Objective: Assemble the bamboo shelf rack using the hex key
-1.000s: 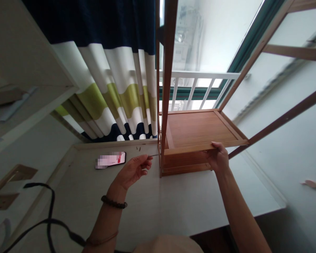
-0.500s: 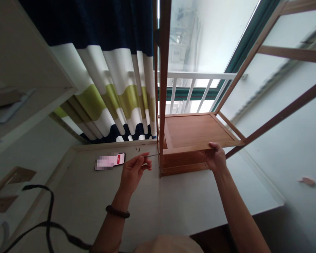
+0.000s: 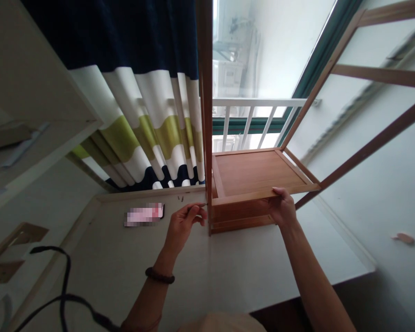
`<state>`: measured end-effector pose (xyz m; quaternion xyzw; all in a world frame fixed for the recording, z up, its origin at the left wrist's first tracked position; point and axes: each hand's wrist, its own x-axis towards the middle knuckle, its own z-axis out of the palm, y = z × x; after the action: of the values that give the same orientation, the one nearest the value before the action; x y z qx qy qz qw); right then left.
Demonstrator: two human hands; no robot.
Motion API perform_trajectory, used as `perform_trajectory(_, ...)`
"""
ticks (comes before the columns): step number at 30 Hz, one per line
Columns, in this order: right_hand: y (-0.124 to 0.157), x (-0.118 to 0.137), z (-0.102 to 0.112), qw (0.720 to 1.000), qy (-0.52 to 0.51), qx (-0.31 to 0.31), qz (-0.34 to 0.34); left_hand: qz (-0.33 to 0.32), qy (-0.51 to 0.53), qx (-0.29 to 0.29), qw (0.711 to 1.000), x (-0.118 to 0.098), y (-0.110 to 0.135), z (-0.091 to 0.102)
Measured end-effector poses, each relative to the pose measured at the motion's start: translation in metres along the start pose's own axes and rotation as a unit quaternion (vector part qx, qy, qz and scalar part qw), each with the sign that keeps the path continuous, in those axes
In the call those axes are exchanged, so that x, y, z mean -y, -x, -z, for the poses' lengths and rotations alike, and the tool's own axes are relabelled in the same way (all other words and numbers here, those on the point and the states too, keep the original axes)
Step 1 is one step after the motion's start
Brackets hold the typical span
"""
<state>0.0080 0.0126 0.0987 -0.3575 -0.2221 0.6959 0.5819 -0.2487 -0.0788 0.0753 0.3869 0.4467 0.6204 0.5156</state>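
Plainly, left fingers (image 3: 193,212) tight on one rod (image 3: 203,204); right fingers (image 3: 280,190) snug around one shelf (image 3: 257,173)

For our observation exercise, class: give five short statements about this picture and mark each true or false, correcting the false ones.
1. The right hand grips the front edge of the wooden shelf. True.
2. The left hand lies flat on the pale surface. False: it pinches a thin item beside the wooden post.
3. The phone lies on the pale surface. True.
4. A dark bracelet circles the right wrist. False: it circles the left wrist.
5. The curtain is plain white. False: it also has navy and green bands.
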Motion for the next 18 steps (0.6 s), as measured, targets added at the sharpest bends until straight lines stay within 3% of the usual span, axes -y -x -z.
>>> perform_trajectory(3, -0.001, 0.001, -0.001, 1.000, 0.001, 0.005, 0.001, -0.035, -0.028, -0.012, 0.999, -0.006, 0.002, -0.005)
perform_trajectory(5, -0.001, 0.001, 0.000, 1.000, 0.002, 0.000, 0.004, -0.022, 0.000, -0.034, 0.999, -0.010, 0.002, -0.009)
perform_trajectory(10, -0.002, 0.000, 0.001, 1.000, 0.006, -0.006, 0.003, 0.071, 0.143, -0.030, 0.987, -0.013, -0.001, -0.015)
perform_trajectory(14, -0.001, 0.001, 0.000, 1.000, 0.002, 0.004, 0.000, 0.132, 0.188, -0.020, 0.973, -0.016, 0.000, -0.014)
perform_trajectory(18, -0.002, 0.002, 0.000, 1.000, -0.006, 0.019, 0.011, 0.236, 0.201, 0.007, 0.951, -0.019, 0.001, -0.005)
